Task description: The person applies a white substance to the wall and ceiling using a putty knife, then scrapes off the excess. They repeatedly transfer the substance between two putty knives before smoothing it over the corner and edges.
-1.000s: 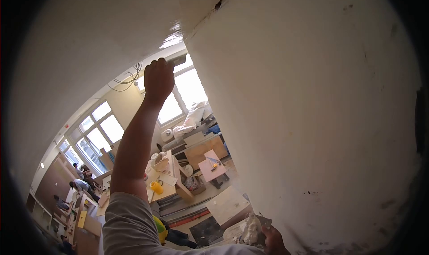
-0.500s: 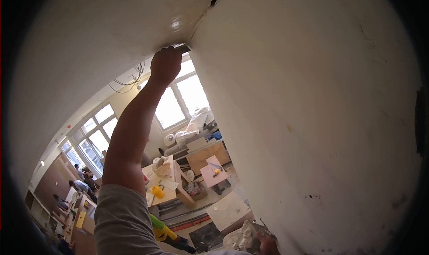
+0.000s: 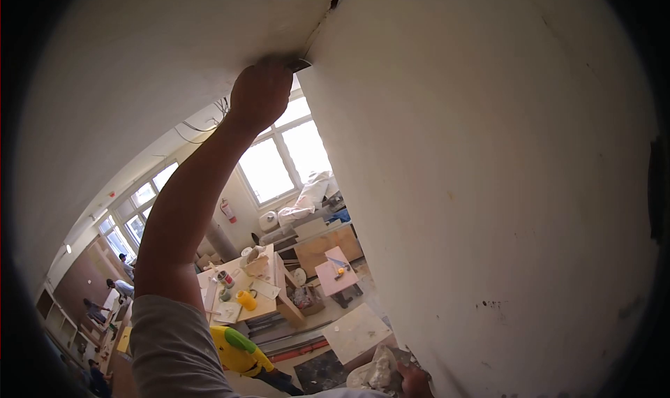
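Note:
My left hand (image 3: pixel 262 94) is raised overhead, closed around a putty knife (image 3: pixel 300 65) with a flat dark blade. The blade lies against the ceiling (image 3: pixel 174 42), close to the corner where it meets the pale wall (image 3: pixel 488 188). My fingers are partly in shadow and the handle is hidden. Low in the view, my right hand (image 3: pixel 416 382) grips the edge of a board carrying a heap of whitish plaster (image 3: pixel 381 370). Much of that board is hidden under the plaster and by the frame's edge.
A dark crack (image 3: pixel 335 0) runs along the ceiling corner. Below stand a wooden table (image 3: pixel 279 293) with a yellow container (image 3: pixel 246 299), a pink-topped stand (image 3: pixel 335 272) and stacked boards. A person in yellow and green (image 3: pixel 237 349) is underneath; several people work far left.
My left hand and the putty knife have shifted slightly right and up, toward the corner. The person in yellow shows more fully now. My right hand still holds the plaster board.

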`<state>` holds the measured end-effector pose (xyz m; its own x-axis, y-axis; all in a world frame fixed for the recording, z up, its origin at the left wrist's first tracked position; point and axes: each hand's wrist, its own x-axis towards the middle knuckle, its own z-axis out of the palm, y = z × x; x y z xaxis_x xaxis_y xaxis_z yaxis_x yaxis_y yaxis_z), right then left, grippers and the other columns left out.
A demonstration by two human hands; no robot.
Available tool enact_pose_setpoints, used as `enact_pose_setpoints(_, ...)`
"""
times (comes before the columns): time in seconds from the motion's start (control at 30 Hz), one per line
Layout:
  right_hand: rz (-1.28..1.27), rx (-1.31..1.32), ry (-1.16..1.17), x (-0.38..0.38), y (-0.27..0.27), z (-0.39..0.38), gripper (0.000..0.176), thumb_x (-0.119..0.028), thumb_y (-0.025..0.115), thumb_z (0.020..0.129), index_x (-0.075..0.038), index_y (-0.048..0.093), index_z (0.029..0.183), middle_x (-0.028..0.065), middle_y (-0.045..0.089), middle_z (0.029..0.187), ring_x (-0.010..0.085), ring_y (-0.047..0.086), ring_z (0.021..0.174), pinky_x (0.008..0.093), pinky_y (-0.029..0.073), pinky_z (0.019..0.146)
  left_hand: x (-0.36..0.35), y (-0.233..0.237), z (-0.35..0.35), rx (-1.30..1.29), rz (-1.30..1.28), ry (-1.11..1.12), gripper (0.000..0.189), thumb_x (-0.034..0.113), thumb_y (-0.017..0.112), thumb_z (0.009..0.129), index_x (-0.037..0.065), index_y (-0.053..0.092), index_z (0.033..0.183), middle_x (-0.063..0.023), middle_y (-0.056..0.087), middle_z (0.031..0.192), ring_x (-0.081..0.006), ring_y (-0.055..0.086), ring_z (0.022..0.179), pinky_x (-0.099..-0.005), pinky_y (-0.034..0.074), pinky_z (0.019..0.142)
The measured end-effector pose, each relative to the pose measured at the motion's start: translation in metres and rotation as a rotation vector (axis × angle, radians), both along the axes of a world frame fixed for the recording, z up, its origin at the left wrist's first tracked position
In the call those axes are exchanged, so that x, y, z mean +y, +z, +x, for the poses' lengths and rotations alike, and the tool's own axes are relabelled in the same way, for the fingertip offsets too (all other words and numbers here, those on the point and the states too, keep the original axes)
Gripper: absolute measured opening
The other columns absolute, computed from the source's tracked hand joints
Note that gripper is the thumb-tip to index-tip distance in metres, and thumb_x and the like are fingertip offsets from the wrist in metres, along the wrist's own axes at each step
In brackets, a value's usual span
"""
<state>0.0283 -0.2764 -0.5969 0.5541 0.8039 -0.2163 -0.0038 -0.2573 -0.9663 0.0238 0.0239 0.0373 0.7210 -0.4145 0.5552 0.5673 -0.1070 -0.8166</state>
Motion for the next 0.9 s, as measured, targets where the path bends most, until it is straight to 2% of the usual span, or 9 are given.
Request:
enact_pose_setpoints(0.1, 0.133, 0.204, -0.102, 0.002, 0.014, -0.009, 0.036, -0.023, 0.047, 0.095, -0.003, 0.06, 0.122, 0.0248, 0.058, 0.122, 0.0378, 0.054, 0.115, 0.0419, 0.044, 0.099, -0.025, 0.006, -0.008, 0.012, 0.009, -0.039, 0.003, 0.011, 0.06, 0.076, 0.009, 0.058, 0.075, -0.0065, 0.054, 0.077, -0.0218, 0.06, 0.071, -0.0361, 0.051, 0.061)
enact_pose_setpoints(0.2, -0.008, -0.527, 0.194, -0.008, 0.029, 0.0, 0.036, -0.02, 0.048, 0.092, -0.003, 0.061, 0.12, 0.0264, 0.06, 0.117, 0.0406, 0.056, 0.111, 0.0448, 0.045, 0.096, -0.053, 0.006, -0.017, 0.013, 0.015, -0.04, 0.001, 0.01, 0.06, 0.076, 0.009, 0.06, 0.077, -0.0052, 0.054, 0.078, -0.0209, 0.059, 0.072, -0.0354, 0.051, 0.061)
enact_pose_setpoints(0.4, 0.103, -0.57, 0.184, -0.01, 0.037, -0.004, 0.033, -0.018, 0.045, 0.092, -0.003, 0.062, 0.117, 0.0269, 0.061, 0.115, 0.0414, 0.057, 0.11, 0.0455, 0.044, 0.096, -0.124, 0.006, -0.034, -0.053, 0.061, -0.125, 0.006, 0.011, 0.06, 0.083, 0.01, 0.06, 0.076, -0.0052, 0.054, 0.075, -0.0223, 0.06, 0.075, -0.0359, 0.052, 0.066)
enact_pose_setpoints(0.53, 0.102, -0.412, 0.142, -0.003, 0.034, -0.007, 0.034, -0.021, 0.045, 0.095, -0.002, 0.063, 0.116, 0.0275, 0.061, 0.117, 0.0406, 0.056, 0.111, 0.0439, 0.041, 0.099, -0.165, 0.007, -0.044, -0.061, 0.076, -0.14, 0.008, 0.013, 0.065, 0.083, 0.01, 0.06, 0.077, -0.0046, 0.055, 0.076, -0.0219, 0.06, 0.074, -0.0348, 0.053, 0.066)
enact_pose_setpoints(0.57, 0.104, -0.408, 0.137, -0.002, 0.034, -0.008, 0.034, -0.022, 0.045, 0.096, -0.001, 0.062, 0.116, 0.0277, 0.06, 0.117, 0.0406, 0.056, 0.112, 0.0437, 0.04, 0.1, -0.175, 0.008, -0.048, -0.05, 0.08, -0.148, 0.004, 0.012, 0.063, 0.081, 0.009, 0.061, 0.082, -0.0047, 0.056, 0.079, -0.0213, 0.061, 0.077, -0.0341, 0.053, 0.067)
enact_pose_setpoints(0.63, 0.15, -0.457, 0.103, 0.0, 0.034, -0.008, 0.035, -0.023, 0.045, 0.096, 0.0, 0.062, 0.116, 0.0269, 0.061, 0.116, 0.0394, 0.057, 0.11, 0.0423, 0.041, 0.1, -0.193, 0.009, -0.052, -0.022, 0.086, -0.169, 0.016, 0.01, 0.06, 0.078, 0.007, 0.064, 0.092, -0.0048, 0.057, 0.085, -0.02, 0.061, 0.082, -0.0327, 0.053, 0.068)
enact_pose_setpoints(0.73, 0.242, -0.564, 0.038, 0.0, 0.033, -0.009, 0.035, -0.023, 0.046, 0.096, 0.001, 0.061, 0.116, 0.024, 0.064, 0.112, 0.0364, 0.06, 0.104, 0.0399, 0.045, 0.095, -0.228, 0.008, -0.063, -0.04, 0.123, -0.253, 0.008, 0.008, 0.07, 0.081, 0.009, 0.067, 0.088, -0.006, 0.065, 0.087, -0.0221, 0.064, 0.08, -0.0325, 0.053, 0.068)
enact_pose_setpoints(0.83, 0.241, -0.451, 0.034, 0.002, 0.032, -0.006, 0.035, -0.024, 0.046, 0.096, 0.001, 0.061, 0.117, 0.0218, 0.064, 0.111, 0.0342, 0.062, 0.101, 0.0388, 0.047, 0.092, -0.249, 0.002, -0.088, 0.004, 0.131, -0.474, 0.016, 0.001, 0.073, 0.078, 0.005, 0.068, 0.093, -0.0092, 0.066, 0.085, -0.0232, 0.063, 0.075, -0.0324, 0.052, 0.066)
enact_pose_setpoints(0.9, 0.257, -0.36, 0.018, 0.004, 0.027, -0.004, 0.036, -0.024, 0.046, 0.096, 0.001, 0.06, 0.117, 0.0203, 0.065, 0.11, 0.0327, 0.062, 0.099, 0.0381, 0.049, 0.091, -0.257, -0.015, -0.104, -0.027, -0.018, -0.55, 0.021, -0.003, 0.075, 0.076, 0.001, 0.068, 0.095, -0.011, 0.065, 0.083, -0.0236, 0.062, 0.072, -0.0323, 0.05, 0.065)
